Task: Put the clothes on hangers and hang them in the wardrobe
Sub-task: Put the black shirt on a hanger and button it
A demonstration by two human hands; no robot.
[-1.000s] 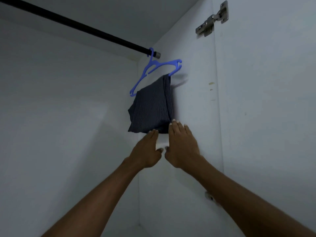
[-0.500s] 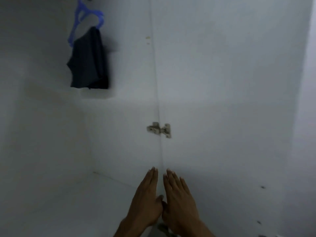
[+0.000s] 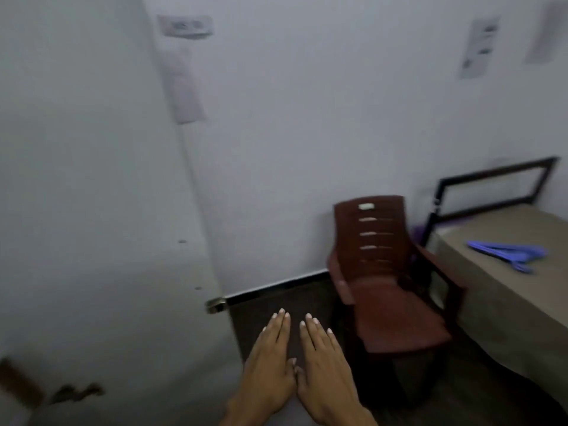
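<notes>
Low in the frame, at about six o'clock, the left hand (image 3: 270, 367) and the right hand (image 3: 325, 370) hung side by side, backs to the camera, fingers straight and together, thumbs nearly touching; both were released and held nothing. The whole picture was smeared by motion. The white wardrobe door (image 3: 92, 210) filled the nine o'clock side, with a metal hinge (image 3: 215, 304) showing at its lower edge just above and left of the left hand. The task's things in sight were the blue hangers (image 3: 510, 253), a small bunch lying flat at three o'clock on the bed (image 3: 507, 296), which wore a beige cover and had a dark metal frame (image 3: 491, 192) at its end. No garment could be made out in this view. Between the hands and the bed, toward four o'clock, stood a dark red plastic chair (image 3: 381, 272) against the pale wall (image 3: 307, 133). On that wall, papers (image 3: 478, 46) were stuck at one o'clock, and another sheet (image 3: 184, 87) at eleven o'clock below a blurred fitting. The floor (image 3: 276, 302) under the fingertips was dark.
</notes>
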